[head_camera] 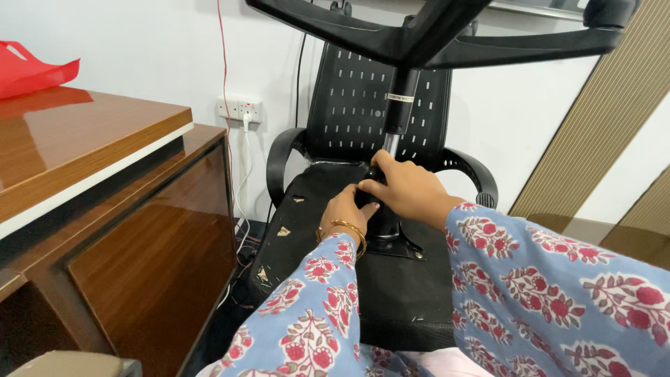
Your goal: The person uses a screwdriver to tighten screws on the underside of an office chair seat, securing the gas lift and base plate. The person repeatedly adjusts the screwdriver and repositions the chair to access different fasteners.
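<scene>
An office chair point(363, 209) lies tipped over in front of me, its underside facing me and its perforated black backrest point(349, 105) standing up against the white wall. My right hand point(408, 192) is clenched around the black collar at the foot of the gas lift column point(399, 105), where the column meets the metal mounting plate point(391, 241) on the seat's underside. My left hand point(343, 209), with a gold bangle point(347, 227) on the wrist, is just beside it, fingers pressed against the same black part; whether that grip is truly shut around it I cannot tell, since my right hand covers the spot. The two hands touch each other.

The column runs up from my hands to the star base point(433, 31), whose black arms spread across the top of the view. The chair's curved armrests point(283, 164) stick out on either side of the seat. The seat's underside fabric is torn in a few small places.

To my left stands a glossy brown wooden desk point(105, 181) with a red bag point(31, 70) on the worktop. A wall socket point(239, 108) with a white plug sits behind the chair.
</scene>
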